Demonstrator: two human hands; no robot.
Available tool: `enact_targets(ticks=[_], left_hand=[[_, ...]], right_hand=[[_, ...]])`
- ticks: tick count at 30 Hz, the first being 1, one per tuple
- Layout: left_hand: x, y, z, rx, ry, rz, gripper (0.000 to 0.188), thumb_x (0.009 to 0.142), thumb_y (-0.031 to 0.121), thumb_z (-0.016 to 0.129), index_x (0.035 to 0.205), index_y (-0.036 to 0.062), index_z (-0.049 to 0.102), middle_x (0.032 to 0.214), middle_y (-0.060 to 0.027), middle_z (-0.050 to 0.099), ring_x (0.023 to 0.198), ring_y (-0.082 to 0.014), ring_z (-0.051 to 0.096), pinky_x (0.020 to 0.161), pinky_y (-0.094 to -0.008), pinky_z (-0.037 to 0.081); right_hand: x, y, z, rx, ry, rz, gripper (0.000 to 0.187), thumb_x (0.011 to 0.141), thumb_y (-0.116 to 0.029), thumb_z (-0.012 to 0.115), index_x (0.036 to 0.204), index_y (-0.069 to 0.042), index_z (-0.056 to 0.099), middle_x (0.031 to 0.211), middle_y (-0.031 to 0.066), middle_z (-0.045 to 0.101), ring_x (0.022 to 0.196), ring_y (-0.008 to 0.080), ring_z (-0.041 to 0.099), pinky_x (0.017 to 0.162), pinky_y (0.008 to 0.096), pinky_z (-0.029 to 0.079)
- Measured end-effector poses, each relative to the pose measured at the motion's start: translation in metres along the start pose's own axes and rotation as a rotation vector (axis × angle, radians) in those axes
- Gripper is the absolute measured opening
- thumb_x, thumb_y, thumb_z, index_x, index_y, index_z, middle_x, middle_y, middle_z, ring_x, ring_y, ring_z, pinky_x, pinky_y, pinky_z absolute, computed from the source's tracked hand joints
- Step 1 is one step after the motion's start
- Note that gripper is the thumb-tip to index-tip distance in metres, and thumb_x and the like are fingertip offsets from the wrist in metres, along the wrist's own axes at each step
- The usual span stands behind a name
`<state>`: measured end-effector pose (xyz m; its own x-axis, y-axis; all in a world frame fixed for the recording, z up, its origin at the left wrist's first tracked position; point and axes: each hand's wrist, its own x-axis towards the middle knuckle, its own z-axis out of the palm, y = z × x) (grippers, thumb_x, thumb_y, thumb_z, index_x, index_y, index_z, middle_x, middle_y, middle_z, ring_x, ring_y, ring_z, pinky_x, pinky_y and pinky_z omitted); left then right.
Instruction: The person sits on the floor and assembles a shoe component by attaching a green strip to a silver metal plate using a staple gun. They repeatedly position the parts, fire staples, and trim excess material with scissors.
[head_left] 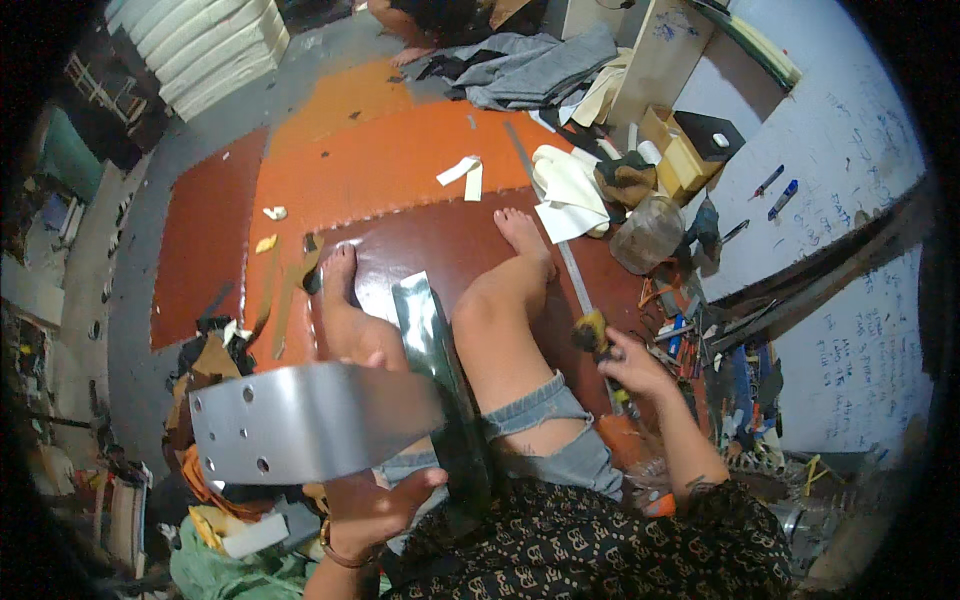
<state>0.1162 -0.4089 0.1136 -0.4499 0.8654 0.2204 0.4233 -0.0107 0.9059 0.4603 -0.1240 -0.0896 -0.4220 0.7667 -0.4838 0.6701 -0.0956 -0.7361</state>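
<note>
My left hand grips a bent silver metal bracket with several round holes. Its thumb shows below the bracket and fingertips above it, while the palm is partly hidden. The bracket's right end is smeared by motion. My right hand is closed round a tool with a yellow-and-black end; a yellow bit also shows below the fingers, and its exact kind is unclear. Between my legs lies a long, glossy dark green strip, partly behind the bracket.
A steel ruler lies right of my leg. Beyond it are cream sheet pieces, a clear plastic tub and a yellow box. Scattered hand tools lie by the right wall. Grey cloth is heaped at the back.
</note>
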Motion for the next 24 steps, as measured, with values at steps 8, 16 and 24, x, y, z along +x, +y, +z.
enact_targets(ticks=[8,16,24], left_hand=[[0.037,-0.047,-0.035,-0.462,-0.32,-0.135,0.087,0.095,0.016,0.082,0.165,-0.0031,0.034,0.159,-0.0261,0.051,0.141,-0.0334,0.058,0.116,-0.0463,0.049],[0.144,-0.133,-0.019,0.133,-0.233,-0.405,0.047,0.098,0.022,0.079,0.135,-0.0048,0.07,0.137,-0.0249,0.068,0.125,-0.029,0.069,0.106,-0.0379,0.054],[0.142,-0.09,0.001,-0.014,-0.301,-0.179,0.021,0.084,0.012,0.089,0.102,0.0023,0.084,0.137,-0.014,0.074,0.131,-0.0291,0.067,0.112,-0.0409,0.051]], right_hand=[[-0.002,0.155,0.101,-0.117,-0.107,0.297,0.064,0.103,-0.015,0.064,0.162,-0.001,0.045,0.149,0.0226,0.064,0.137,0.0338,0.063,0.113,0.0421,0.05],[0.047,0.063,0.111,-0.332,-0.039,-0.032,0.045,0.101,-0.021,0.064,0.14,0.001,0.067,0.135,0.0281,0.07,0.122,0.0415,0.07,0.104,0.0473,0.054],[0.105,-0.181,0.076,0.21,0.296,-0.488,0.029,0.1,-0.014,0.071,0.125,0.0,0.074,0.118,0.0206,0.078,0.106,0.0288,0.077,0.093,0.04,0.06]])
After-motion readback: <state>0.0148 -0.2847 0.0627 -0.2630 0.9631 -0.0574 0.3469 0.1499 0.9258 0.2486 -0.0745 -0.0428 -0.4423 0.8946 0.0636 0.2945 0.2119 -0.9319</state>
